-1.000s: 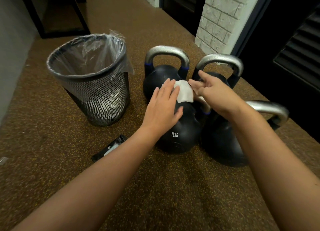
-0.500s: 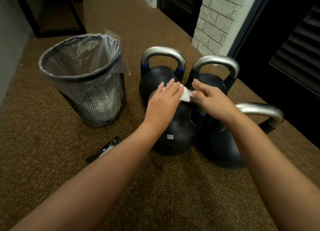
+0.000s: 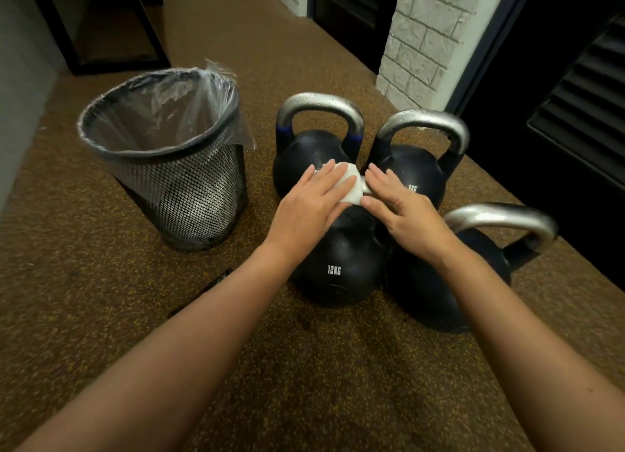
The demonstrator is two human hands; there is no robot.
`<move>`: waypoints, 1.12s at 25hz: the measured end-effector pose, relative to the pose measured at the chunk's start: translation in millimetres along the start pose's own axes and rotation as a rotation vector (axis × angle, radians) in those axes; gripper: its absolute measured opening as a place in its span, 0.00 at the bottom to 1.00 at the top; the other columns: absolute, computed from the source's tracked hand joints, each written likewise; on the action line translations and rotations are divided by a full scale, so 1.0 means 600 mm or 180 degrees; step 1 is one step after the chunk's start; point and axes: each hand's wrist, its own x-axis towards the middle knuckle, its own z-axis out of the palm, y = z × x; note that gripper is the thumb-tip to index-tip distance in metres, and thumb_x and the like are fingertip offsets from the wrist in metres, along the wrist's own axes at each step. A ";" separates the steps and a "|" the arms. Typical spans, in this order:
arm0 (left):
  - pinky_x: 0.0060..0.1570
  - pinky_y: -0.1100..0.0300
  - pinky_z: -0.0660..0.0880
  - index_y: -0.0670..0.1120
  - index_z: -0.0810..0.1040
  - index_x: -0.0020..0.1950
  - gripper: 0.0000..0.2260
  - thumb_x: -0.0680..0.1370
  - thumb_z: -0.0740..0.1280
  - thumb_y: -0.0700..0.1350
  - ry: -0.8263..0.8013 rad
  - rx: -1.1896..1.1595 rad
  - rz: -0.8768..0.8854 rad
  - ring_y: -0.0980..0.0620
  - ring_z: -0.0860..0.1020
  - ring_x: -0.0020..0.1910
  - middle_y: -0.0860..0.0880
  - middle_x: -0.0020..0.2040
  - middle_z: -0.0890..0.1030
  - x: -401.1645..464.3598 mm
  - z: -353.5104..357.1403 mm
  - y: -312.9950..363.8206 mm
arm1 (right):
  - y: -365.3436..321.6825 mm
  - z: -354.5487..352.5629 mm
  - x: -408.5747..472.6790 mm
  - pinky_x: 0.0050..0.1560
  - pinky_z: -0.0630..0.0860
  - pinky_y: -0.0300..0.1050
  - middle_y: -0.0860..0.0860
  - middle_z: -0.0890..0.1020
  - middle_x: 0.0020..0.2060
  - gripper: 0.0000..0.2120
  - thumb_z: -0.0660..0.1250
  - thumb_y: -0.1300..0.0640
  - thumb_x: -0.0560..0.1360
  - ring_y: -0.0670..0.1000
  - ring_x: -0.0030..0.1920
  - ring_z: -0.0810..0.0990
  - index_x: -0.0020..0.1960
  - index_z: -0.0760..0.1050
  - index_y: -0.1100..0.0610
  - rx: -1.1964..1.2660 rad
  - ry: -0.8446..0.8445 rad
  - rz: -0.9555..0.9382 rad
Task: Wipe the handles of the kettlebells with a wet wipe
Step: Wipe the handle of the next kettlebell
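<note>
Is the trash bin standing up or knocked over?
Standing up. The bin sits on its base with its open, bag-lined rim facing upward.

Black kettlebells [image 3: 338, 269], silver handles [image 3: 319, 101]; white wipe [image 3: 350, 186]; speckled brown floor [image 3: 101, 299].

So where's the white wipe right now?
In the head view it sits mid-frame: the wet wipe lies on the handle of the 12KG kettlebell, under the left hand, with the right hand touching its right edge.

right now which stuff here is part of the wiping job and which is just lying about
Part of the job:
- wet wipe
- 12KG kettlebell, its handle under the wipe
- three other kettlebells: back left, back right, near right
- left hand, right hand

Lying about:
- mesh bin with plastic liner
- dark packet on the floor
</note>
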 end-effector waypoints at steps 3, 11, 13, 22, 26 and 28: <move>0.67 0.50 0.63 0.43 0.76 0.63 0.17 0.77 0.58 0.46 -0.0014 -0.0048 -0.0050 0.46 0.72 0.65 0.44 0.63 0.77 0.003 0.001 -0.009 | -0.004 -0.004 0.001 0.76 0.46 0.46 0.43 0.59 0.74 0.25 0.60 0.50 0.78 0.43 0.75 0.50 0.73 0.60 0.51 0.0027 -0.0042 0.0055; 0.67 0.52 0.62 0.42 0.77 0.60 0.17 0.77 0.57 0.47 -0.0002 -0.0209 -0.0136 0.48 0.73 0.65 0.45 0.63 0.77 -0.011 -0.015 -0.017 | -0.004 -0.012 0.010 0.69 0.48 0.34 0.43 0.64 0.72 0.22 0.58 0.49 0.79 0.44 0.75 0.54 0.72 0.64 0.49 0.0014 0.0040 0.0113; 0.67 0.51 0.62 0.42 0.78 0.60 0.16 0.77 0.58 0.46 -0.0022 -0.0153 -0.0104 0.47 0.74 0.64 0.45 0.62 0.78 -0.006 -0.019 -0.016 | -0.006 -0.014 0.014 0.69 0.49 0.34 0.43 0.64 0.72 0.21 0.58 0.49 0.79 0.44 0.74 0.54 0.72 0.64 0.50 0.0036 0.0121 0.0121; 0.66 0.48 0.68 0.41 0.77 0.61 0.17 0.78 0.58 0.47 -0.0075 -0.0286 -0.0192 0.47 0.74 0.64 0.44 0.61 0.78 -0.007 -0.019 -0.033 | -0.008 -0.014 0.010 0.72 0.50 0.39 0.43 0.66 0.71 0.20 0.55 0.48 0.80 0.45 0.74 0.56 0.71 0.66 0.52 -0.0127 0.0065 0.0052; 0.66 0.50 0.68 0.41 0.78 0.60 0.16 0.78 0.58 0.46 -0.0081 -0.0230 0.0033 0.46 0.73 0.64 0.43 0.62 0.77 -0.014 -0.023 -0.029 | -0.010 -0.012 0.009 0.73 0.50 0.40 0.43 0.65 0.71 0.21 0.54 0.47 0.80 0.45 0.74 0.56 0.71 0.66 0.51 -0.0162 0.0053 0.0073; 0.65 0.49 0.69 0.41 0.78 0.60 0.16 0.77 0.59 0.46 -0.0035 -0.0173 0.0080 0.46 0.73 0.65 0.43 0.63 0.77 -0.025 -0.022 -0.033 | -0.011 -0.013 0.008 0.74 0.50 0.41 0.43 0.65 0.71 0.21 0.54 0.47 0.80 0.45 0.74 0.55 0.71 0.65 0.51 -0.0171 0.0031 0.0068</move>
